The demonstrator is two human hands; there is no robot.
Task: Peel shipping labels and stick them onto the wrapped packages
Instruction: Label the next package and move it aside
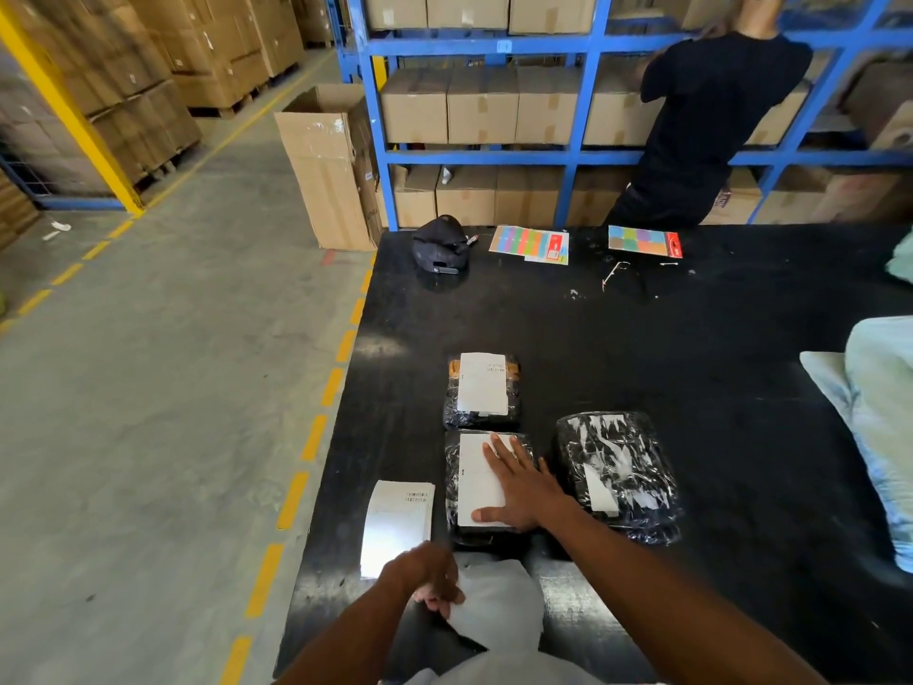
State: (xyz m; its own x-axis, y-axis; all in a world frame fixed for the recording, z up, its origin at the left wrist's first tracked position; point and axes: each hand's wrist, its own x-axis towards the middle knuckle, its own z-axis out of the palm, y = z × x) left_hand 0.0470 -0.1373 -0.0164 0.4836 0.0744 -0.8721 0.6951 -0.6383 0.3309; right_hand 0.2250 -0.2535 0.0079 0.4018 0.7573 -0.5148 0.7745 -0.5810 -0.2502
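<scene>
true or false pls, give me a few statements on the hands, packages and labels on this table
1. The right hand lies flat on the label of the near package. True.
2. The far package has no label. False: a white label covers most of its top.
3. The left hand is empty. False: it grips a white sheet.
4. A black cap sits near the far edge of the table. True.
5. The label stack lies right of all the packages. False: it lies left of the near package.
</scene>
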